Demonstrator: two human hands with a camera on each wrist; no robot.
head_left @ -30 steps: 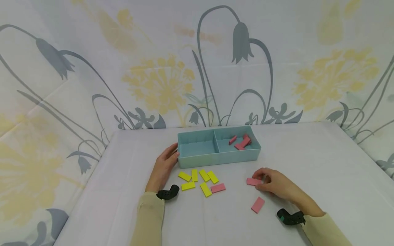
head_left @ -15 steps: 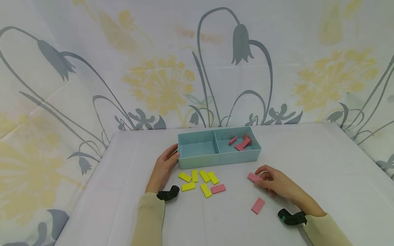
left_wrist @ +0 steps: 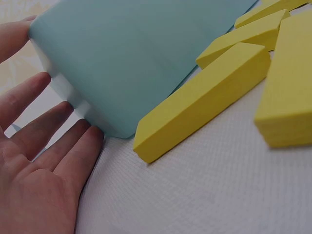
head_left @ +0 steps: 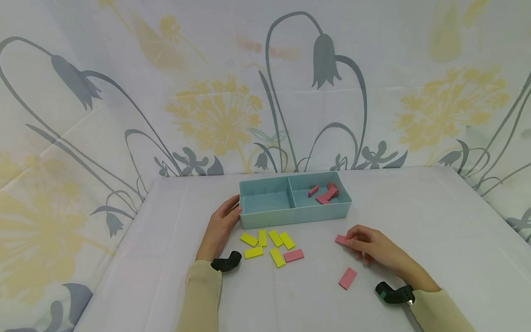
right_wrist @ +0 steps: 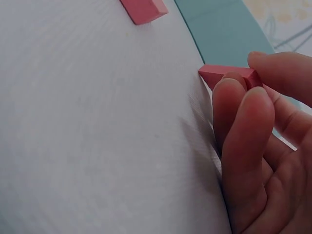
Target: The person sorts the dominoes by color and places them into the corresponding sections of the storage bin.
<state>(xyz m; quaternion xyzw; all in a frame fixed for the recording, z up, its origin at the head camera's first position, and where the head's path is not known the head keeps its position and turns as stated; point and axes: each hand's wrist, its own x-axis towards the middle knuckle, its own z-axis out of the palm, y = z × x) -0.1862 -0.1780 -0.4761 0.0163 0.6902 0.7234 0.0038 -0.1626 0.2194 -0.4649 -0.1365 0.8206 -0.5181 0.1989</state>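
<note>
The left hand [head_left: 220, 228] rests with nearly straight fingers against the left end of a two-part blue-green box [head_left: 290, 214]; in the left wrist view the fingertips of that hand [left_wrist: 44, 146] touch the box wall [left_wrist: 117, 58]. To the right and in front of the box, the right hand [head_left: 375, 246] pinches a pink block [head_left: 341, 240] by one end. The right wrist view shows this block [right_wrist: 224, 73] between thumb and fingers of the hand [right_wrist: 263, 141]. Several pink blocks [head_left: 330, 192] lie in the box's right compartment; its left one holds none.
Several yellow blocks [head_left: 254, 252] lie on the white cloth before the box, with a pink block [head_left: 294, 255] beside them. Another pink block [head_left: 347, 278] lies nearer the front, below the right hand. A patterned cloth [head_left: 224, 115] hangs behind.
The right hand has moved slightly to the right, its grip on the pink block shifting; less of the block shows now. The left hand and box have stayed in place.
</note>
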